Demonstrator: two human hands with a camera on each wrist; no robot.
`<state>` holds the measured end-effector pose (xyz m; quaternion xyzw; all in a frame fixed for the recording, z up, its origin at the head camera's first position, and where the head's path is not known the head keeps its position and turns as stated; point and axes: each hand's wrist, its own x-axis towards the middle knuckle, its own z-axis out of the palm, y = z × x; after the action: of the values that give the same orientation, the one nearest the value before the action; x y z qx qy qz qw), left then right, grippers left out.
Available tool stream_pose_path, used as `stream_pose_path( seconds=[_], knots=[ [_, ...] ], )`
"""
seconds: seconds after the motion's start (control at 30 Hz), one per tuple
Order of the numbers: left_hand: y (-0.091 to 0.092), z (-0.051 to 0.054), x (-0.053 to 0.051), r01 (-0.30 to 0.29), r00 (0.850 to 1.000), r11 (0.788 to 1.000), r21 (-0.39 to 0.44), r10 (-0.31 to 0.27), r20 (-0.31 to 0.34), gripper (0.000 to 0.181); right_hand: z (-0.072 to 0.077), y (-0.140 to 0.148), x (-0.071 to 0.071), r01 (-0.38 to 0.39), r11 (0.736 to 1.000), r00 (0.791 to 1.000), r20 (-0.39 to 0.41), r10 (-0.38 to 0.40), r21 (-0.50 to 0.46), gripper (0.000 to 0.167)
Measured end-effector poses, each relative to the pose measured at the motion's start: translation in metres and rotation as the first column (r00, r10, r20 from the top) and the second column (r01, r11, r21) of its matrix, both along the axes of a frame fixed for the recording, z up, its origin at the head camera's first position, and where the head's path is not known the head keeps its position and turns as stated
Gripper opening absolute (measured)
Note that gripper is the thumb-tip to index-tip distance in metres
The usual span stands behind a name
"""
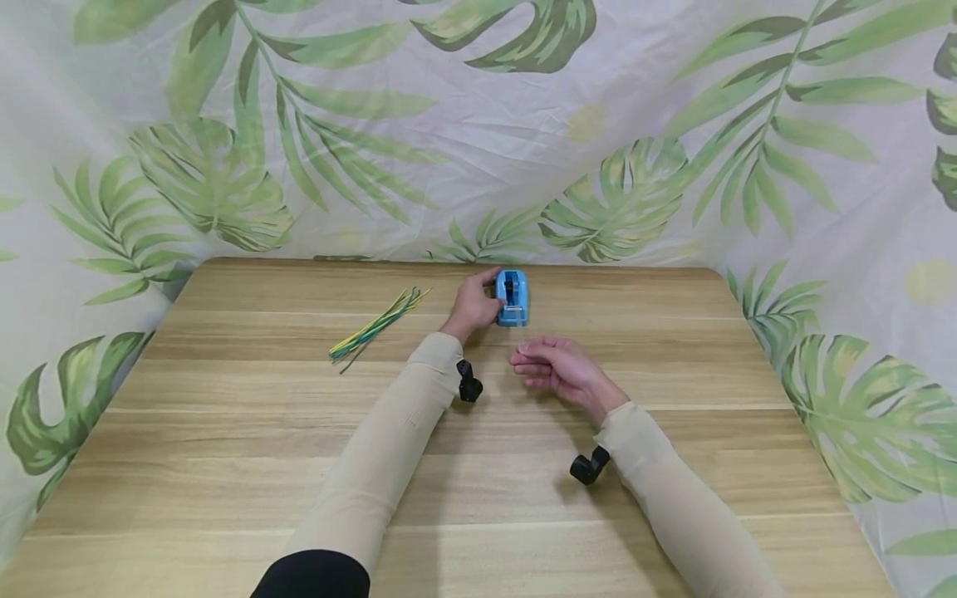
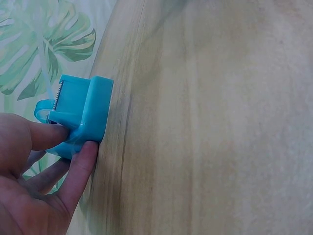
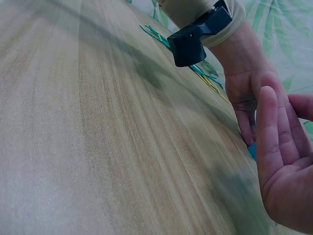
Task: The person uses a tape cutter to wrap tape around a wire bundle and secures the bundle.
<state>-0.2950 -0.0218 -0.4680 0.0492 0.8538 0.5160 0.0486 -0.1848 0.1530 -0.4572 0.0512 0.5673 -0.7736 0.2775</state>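
My left hand [image 1: 473, 307] grips the side of a blue tape dispenser [image 1: 522, 292] near the table's far edge. In the left wrist view, the thumb presses beside the toothed cutter of the dispenser [image 2: 100, 105], and other fingers touch its lower side. A clear strip of tape [image 1: 521, 334] runs from the dispenser toward me. My right hand [image 1: 561, 370] pinches its near end between thumb and forefinger. In the right wrist view, the right hand [image 3: 288, 171] hides most of the dispenser, leaving only a small blue corner [image 3: 252, 151] visible.
A loose bundle of yellow and green twist ties [image 1: 381, 328] lies left of my left hand. The wooden table [image 1: 478, 548] ends at a leaf-printed cloth [image 1: 478, 124] behind. Black wrist cameras [image 1: 469, 387] hang from both sleeves.
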Motion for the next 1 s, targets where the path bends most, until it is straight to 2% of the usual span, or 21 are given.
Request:
stream_pose_path(
  seconds=[0.53,0.8,1.0],
  knots=[
    [-0.0006,0.0020,0.0004,0.004,1.000,1.000,0.021,-0.004,0.022,0.065,0.0033,0.0016,0.0032,-0.007,1.000,1.000,0.001,0.007,0.009,0.033],
    [-0.0006,0.0017,0.0005,0.001,1.000,1.000,0.023,-0.002,0.028,0.065,0.0028,0.0020,0.0043,-0.013,1.000,1.000,0.004,0.013,-0.008,0.025],
    [-0.0004,0.0020,0.0008,0.002,1.000,1.000,0.018,-0.003,0.027,0.065,0.0029,0.0022,0.0062,-0.017,1.000,1.000,0.005,0.017,-0.006,0.026]
  ],
)
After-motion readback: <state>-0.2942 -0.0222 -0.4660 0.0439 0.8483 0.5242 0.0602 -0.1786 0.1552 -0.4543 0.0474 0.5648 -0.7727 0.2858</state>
